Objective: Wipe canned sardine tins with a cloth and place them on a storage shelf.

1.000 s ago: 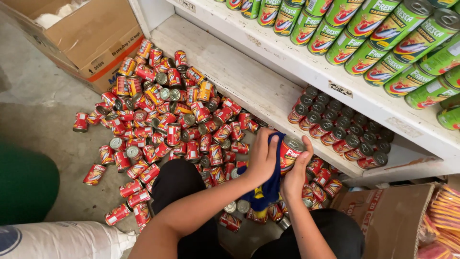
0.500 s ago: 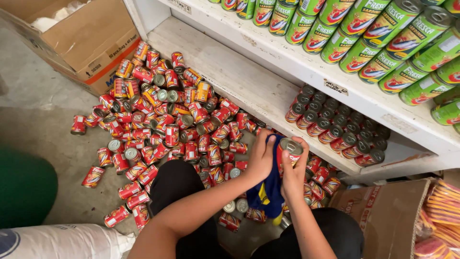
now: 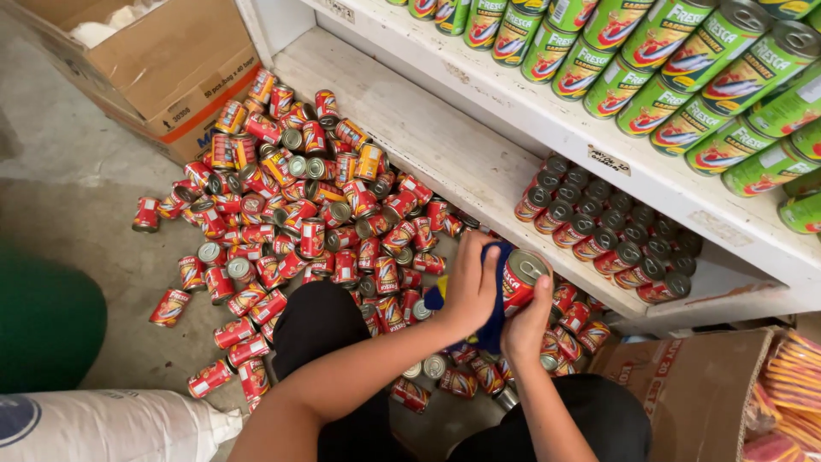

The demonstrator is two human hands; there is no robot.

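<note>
My right hand [image 3: 526, 323] grips a small red can [image 3: 522, 279] with a silver pull-tab lid, held above my knees. My left hand [image 3: 470, 287] presses a dark blue cloth [image 3: 494, 295] against the can's side. Below and to the left, a heap of several more red cans [image 3: 291, 214] lies scattered on the floor, some upright, some on their sides. On the lowest white shelf [image 3: 428, 128], a block of red cans [image 3: 611, 231] stands upright at the right.
Green cans [image 3: 684, 60] lie stacked on the upper shelf. An open cardboard box [image 3: 162, 60] sits at top left, another cardboard box [image 3: 693, 385] at lower right beside orange packets [image 3: 791, 393]. A white sack [image 3: 94, 428] and a green object [image 3: 43, 321] are at left.
Both hands have turned the can, bringing its silver lid into clearer view, while the cloth shifted around its side. The hands stayed in about the same place.
</note>
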